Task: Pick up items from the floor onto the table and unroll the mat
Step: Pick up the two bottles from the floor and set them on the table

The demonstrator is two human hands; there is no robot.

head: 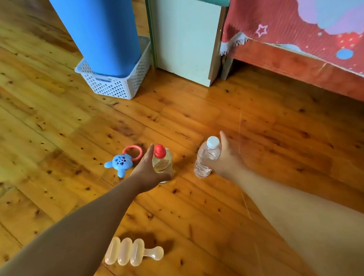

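**Two Bottles, Two Toys, One Mat**

There are two bottles: one red-capped bottle (163, 164) and one white-capped bottle (206, 157). There are two toys: one blue rattle (119, 163) with a single pink ring (134, 151), and one pale ribbed rattle (129, 252). One rolled blue mat (103, 30), one white basket (118, 83), one cabinet (184, 39) and one red blanket (276, 15) are in view. Two hands show: one left hand (145, 172) and one right hand (225, 159).

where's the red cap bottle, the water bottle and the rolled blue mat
red-capped bottle (160, 151), head view, on its red cap
water bottle (206, 155), head view, on its clear upper body
blue rolled mat (100, 31), head view, on the middle of the roll's side
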